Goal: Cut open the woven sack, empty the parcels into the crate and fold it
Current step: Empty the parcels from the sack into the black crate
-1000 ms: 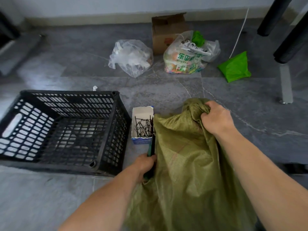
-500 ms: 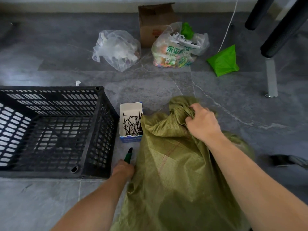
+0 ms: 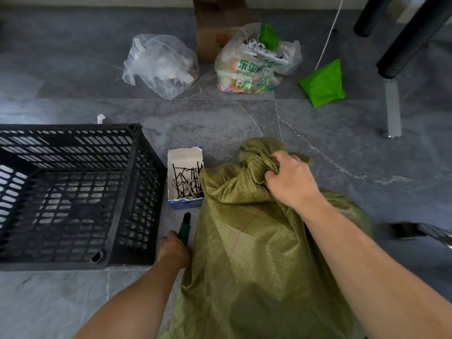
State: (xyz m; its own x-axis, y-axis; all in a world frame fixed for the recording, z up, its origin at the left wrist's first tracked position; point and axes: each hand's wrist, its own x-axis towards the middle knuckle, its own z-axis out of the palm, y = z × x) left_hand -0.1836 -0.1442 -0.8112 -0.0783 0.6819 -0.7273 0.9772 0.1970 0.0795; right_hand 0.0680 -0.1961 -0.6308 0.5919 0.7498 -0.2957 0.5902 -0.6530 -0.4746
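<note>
An olive-green woven sack (image 3: 256, 260) lies bulging on the grey floor in front of me, its neck bunched at the top. My right hand (image 3: 291, 182) is closed around that bunched neck. My left hand (image 3: 174, 248) rests on the floor at the sack's left edge, wrapped around a dark green-handled cutting tool (image 3: 184, 226) that points away from me. A black slatted plastic crate (image 3: 137, 192) stands to the left with nothing inside. The parcels are hidden in the sack.
A small open carton of black cable ties (image 3: 185, 178) sits between crate and sack. Farther back lie a clear plastic bag (image 3: 159, 64), a cardboard box (image 3: 217, 23), a printed bag (image 3: 254, 67) and a green bag (image 3: 322, 84). Black chair legs (image 3: 411, 37) stand at upper right.
My left hand drew the cutting tool down and away from the sack's upper edge to the floor beside it. My right hand shifted its hold on the neck slightly.
</note>
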